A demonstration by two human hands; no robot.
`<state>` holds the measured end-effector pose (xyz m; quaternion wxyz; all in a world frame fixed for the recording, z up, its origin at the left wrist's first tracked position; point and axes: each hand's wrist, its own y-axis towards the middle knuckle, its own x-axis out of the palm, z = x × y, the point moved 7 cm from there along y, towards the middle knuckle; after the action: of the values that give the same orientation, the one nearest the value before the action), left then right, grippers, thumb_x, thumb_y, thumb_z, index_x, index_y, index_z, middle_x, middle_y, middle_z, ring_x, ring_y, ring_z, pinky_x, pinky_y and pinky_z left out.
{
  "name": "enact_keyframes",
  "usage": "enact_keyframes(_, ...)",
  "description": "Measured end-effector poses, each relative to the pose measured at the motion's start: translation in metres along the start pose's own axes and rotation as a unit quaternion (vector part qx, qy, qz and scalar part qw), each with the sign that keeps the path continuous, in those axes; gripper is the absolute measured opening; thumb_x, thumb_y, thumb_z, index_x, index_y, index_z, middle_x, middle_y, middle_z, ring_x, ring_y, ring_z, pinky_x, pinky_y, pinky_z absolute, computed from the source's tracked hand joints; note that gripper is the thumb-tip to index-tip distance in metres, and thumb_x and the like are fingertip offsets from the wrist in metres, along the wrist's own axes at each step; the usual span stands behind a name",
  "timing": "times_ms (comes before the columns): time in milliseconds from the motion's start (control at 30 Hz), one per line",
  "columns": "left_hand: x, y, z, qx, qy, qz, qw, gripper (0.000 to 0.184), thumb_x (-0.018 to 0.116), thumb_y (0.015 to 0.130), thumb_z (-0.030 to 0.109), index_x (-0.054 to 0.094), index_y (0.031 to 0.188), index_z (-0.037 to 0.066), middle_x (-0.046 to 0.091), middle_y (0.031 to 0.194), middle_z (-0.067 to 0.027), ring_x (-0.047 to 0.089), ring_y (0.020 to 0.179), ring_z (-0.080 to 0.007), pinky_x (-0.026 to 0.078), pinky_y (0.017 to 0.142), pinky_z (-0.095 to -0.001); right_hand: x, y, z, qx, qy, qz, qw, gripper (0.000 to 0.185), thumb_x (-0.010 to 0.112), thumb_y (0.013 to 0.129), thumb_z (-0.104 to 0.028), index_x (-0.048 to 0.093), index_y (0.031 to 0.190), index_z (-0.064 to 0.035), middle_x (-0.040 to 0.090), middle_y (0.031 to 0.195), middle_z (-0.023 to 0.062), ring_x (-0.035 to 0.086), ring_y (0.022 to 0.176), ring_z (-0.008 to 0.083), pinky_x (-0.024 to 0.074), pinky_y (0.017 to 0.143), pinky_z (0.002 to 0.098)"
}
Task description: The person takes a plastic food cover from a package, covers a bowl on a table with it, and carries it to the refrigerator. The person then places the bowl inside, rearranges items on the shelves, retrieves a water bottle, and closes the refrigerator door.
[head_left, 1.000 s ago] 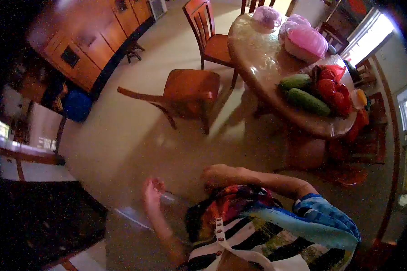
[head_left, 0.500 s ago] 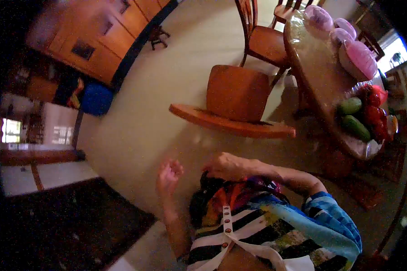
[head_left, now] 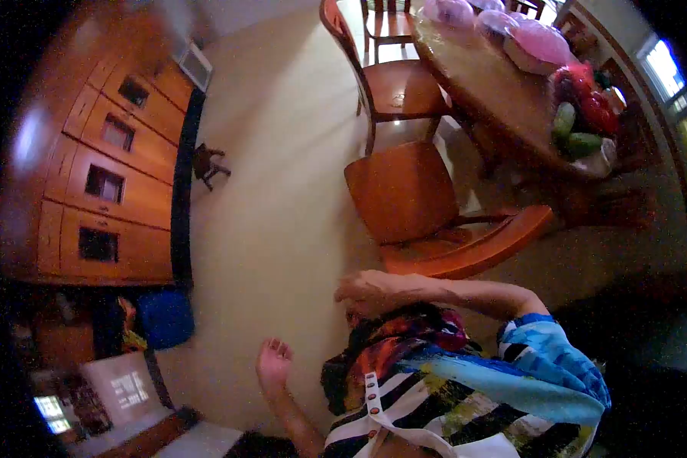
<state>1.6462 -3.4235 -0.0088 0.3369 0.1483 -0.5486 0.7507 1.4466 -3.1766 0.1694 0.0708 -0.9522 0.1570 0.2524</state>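
Note:
My left hand [head_left: 274, 366] is raised at lower centre, its fingers curled in, with nothing visible in them. My right hand [head_left: 368, 293] is bent in front of my chest, fingers closed, and what they hold, if anything, is hidden. Just below it bunches dark, multicoloured cloth [head_left: 404, 333], part of or lying over my striped shirt [head_left: 427, 393]. I cannot tell whether the fingers grip this cloth. Beyond my right hand stands a wooden chair [head_left: 404, 192] with a curved backrest.
On the right, a wooden dining table [head_left: 485, 95] carries pink covered bowls [head_left: 540, 46], green vegetables [head_left: 576, 137] and red bags [head_left: 595, 107]. Another chair [head_left: 404, 85] stands beside it. Wooden cabinets [head_left: 114, 168], a small stool [head_left: 210, 166] and a blue bin [head_left: 165, 318] line the left.
My view has swung left, so cabinets fill more of the left and the table sits higher. The nearer chair appears further right. My left hand sits lower in view; my right stays near my chest.

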Motion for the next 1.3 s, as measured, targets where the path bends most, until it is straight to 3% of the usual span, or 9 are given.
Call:
enact_keyframes(233,0.114,0.033,0.034,-0.024,0.096,-0.064,0.993,0.019,0.051,0.085,0.022,0.053,0.099,0.008,0.058,0.091,-0.0102,0.055,0.081,-0.0243,0.048,0.073,-0.0402,0.004,-0.003,0.030,0.107,0.022,0.068,0.992,0.022,0.054,0.078,-0.012,0.056,0.097,-0.0008,0.058,0.090,0.0178,0.056,0.087,0.0336,0.0453,0.073,0.0391)
enact_keyframes(367,0.188,0.032,-0.004,-0.056,0.188,-0.162,0.967,0.021,0.050,0.086,0.020,0.051,0.102,0.008,0.058,0.092,-0.0119,0.058,0.079,-0.0250,0.050,0.071,-0.0381,-0.002,-0.021,0.023,0.117,0.057,0.132,0.983,0.022,0.054,0.079,-0.013,0.057,0.097,-0.0008,0.059,0.090,0.0180,0.057,0.085,0.0341,0.0455,0.072,0.0385)
enact_keyframes(467,0.210,0.027,-0.016,-0.084,0.239,-0.196,0.947,0.022,0.050,0.086,0.019,0.049,0.104,0.007,0.059,0.093,-0.0127,0.059,0.079,-0.0251,0.051,0.070,-0.0370,0.005,-0.023,0.015,0.140,0.063,0.156,0.976,0.029,0.059,0.078,-0.018,0.056,0.102,-0.0020,0.060,0.094,0.0166,0.059,0.088,0.0311,0.0475,0.073,0.0384)
enact_keyframes(600,0.224,0.024,-0.046,-0.161,0.286,-0.255,0.909,0.023,0.049,0.087,0.020,0.047,0.105,0.006,0.059,0.094,-0.0132,0.060,0.079,-0.0248,0.051,0.070,-0.0367,0.013,-0.046,-0.008,0.183,0.090,0.229,0.952,0.024,0.053,0.082,-0.016,0.056,0.100,-0.0012,0.059,0.090,0.0173,0.059,0.085,0.0300,0.0458,0.074,0.0361)
enact_keyframes(800,0.281,-0.016,-0.098,-0.158,0.416,-0.318,0.837,0.023,0.048,0.088,0.017,0.044,0.108,0.007,0.058,0.095,-0.0123,0.059,0.081,-0.0229,0.049,0.072,-0.0353,0.030,-0.118,-0.040,0.229,0.168,0.329,0.901,0.025,0.053,0.083,-0.016,0.055,0.103,-0.0010,0.060,0.094,0.0153,0.058,0.089,0.0261,0.0454,0.077,0.0332)
enact_keyframes(867,0.308,-0.042,-0.127,-0.161,0.433,-0.358,0.811,0.024,0.048,0.088,0.017,0.044,0.109,0.007,0.058,0.095,-0.0118,0.059,0.081,-0.0223,0.049,0.072,-0.0345,0.043,-0.155,-0.041,0.260,0.214,0.364,0.868,0.025,0.054,0.083,-0.015,0.055,0.104,-0.0008,0.060,0.095,0.0148,0.058,0.090,0.0252,0.0453,0.078,0.0328)
enact_keyframes(1033,0.356,-0.141,-0.204,-0.162,0.506,-0.450,0.718,0.026,0.049,0.087,0.016,0.044,0.110,0.006,0.058,0.095,-0.0106,0.058,0.082,-0.0208,0.049,0.072,-0.0325,0.055,-0.244,-0.088,0.215,0.172,0.499,0.821,0.026,0.056,0.081,-0.014,0.055,0.103,-0.0007,0.060,0.094,0.0134,0.058,0.090,0.0215,0.0454,0.078,0.0318)
enact_keyframes(1133,0.395,-0.165,-0.307,-0.220,0.497,-0.436,0.717,0.025,0.052,0.086,0.014,0.048,0.109,0.005,0.059,0.093,-0.0092,0.059,0.082,-0.0197,0.048,0.071,-0.0318,0.033,-0.339,-0.065,0.204,0.177,0.562,0.782,0.026,0.055,0.081,-0.014,0.055,0.103,-0.0007,0.060,0.093,0.0128,0.058,0.089,0.0208,0.0454,0.078,0.0317)
enact_keyframes(1300,0.431,-0.221,-0.470,-0.259,0.568,-0.475,0.621,0.027,0.053,0.085,0.017,0.047,0.109,0.004,0.060,0.092,-0.0093,0.059,0.075,-0.0185,0.050,0.070,-0.0316,0.035,-0.486,-0.078,0.246,0.182,0.634,0.710,0.026,0.056,0.081,-0.015,0.055,0.104,-0.0006,0.060,0.094,0.0120,0.058,0.089,0.0201,0.0450,0.078,0.0312)
